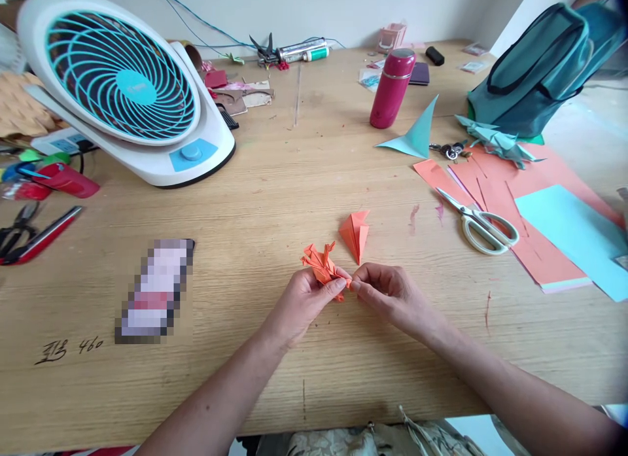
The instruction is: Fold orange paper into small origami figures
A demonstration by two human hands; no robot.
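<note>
Head view: a white and turquoise plastic fan (122,83) stands at upper left; below centre, the left hand (299,302) pinches an orange folded paper figure (324,266), and the right hand (387,292) is clamped on its right tip; 1 orange pointed paper fold (356,233) lies just above on the wooden table (275,155); white-handled scissors (483,227) rest at right

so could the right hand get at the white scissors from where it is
Probably yes: the scissors lie on orange sheets just right of the right hand, with only bare table between. Its fingers pinch the orange origami, so they'd need to let go.
</note>
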